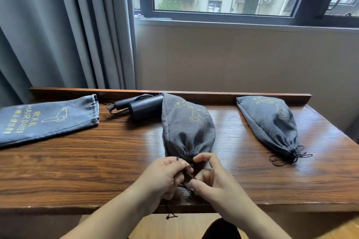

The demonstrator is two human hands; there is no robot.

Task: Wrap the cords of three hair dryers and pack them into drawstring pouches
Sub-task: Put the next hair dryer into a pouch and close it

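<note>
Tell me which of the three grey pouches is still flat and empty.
The pouch at the far left, lying flat with its mouth open. The middle pouch and the right pouch both bulge, with cinched necks.

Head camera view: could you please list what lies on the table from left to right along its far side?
Flat empty pouch → bare black hair dryer → filled pouch being tied → filled, tied pouch.

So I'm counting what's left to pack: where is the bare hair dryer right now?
In the head view the black hair dryer lies at the table's back edge, left of centre, between the flat empty pouch and the middle pouch.
</note>
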